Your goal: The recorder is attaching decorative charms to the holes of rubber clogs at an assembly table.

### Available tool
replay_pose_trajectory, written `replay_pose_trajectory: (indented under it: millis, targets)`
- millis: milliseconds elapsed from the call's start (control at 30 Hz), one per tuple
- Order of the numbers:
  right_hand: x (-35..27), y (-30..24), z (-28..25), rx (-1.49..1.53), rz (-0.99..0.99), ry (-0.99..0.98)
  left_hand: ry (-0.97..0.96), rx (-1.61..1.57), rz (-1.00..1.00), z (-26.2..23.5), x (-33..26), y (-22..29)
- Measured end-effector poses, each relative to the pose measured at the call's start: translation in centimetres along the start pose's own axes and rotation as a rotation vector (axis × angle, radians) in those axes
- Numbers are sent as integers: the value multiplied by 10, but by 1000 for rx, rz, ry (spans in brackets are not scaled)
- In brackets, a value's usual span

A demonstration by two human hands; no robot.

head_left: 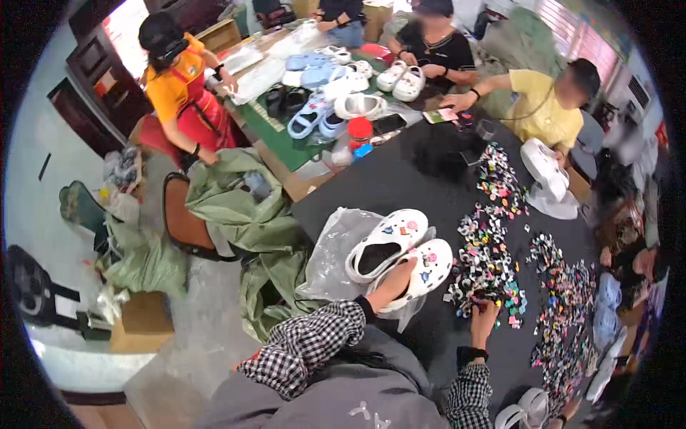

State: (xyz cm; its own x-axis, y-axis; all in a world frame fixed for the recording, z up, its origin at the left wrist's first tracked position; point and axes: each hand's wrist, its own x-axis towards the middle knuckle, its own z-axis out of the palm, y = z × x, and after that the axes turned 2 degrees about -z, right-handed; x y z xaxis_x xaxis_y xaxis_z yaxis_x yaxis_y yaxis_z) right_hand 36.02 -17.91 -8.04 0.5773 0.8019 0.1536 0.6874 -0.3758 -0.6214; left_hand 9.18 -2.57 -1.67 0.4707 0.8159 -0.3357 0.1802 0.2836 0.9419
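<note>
Two white clogs (389, 234) with small colourful charms on their toes lie side by side on a clear plastic bag (332, 250). My left hand (397, 283) reaches into the opening of the nearer white clog (431, 270); its fingers are hidden inside. To the right, a long heap of small multicoloured shoe charms (487, 250) covers part of the black tabletop (429, 350). At that heap's near end, my right hand (485, 319) has its fingers drawn together among the charms. Whatever they pinch is too small to make out.
A second charm heap (564, 314) spreads farther right. Pale clogs (525, 409) lie by the lower edge. Across the table, a person in yellow (547, 107) handles a white clog. More clogs and a red-lidded jar (359, 132) stand beyond. A green sack (243, 193) hangs at left.
</note>
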Motion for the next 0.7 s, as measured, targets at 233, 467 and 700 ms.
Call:
replay_pose_trajectory:
  millis: [233,467,700]
  targets:
    - [-2,3,3,21,87,51,-108,-275,-18,3,16,-25]
    - [-6,31,7,-27,-31,82,-151,-139,0,10,27,-43]
    - [-3,23,7,-39,70,25,-228,-168,-73,6,27,-52]
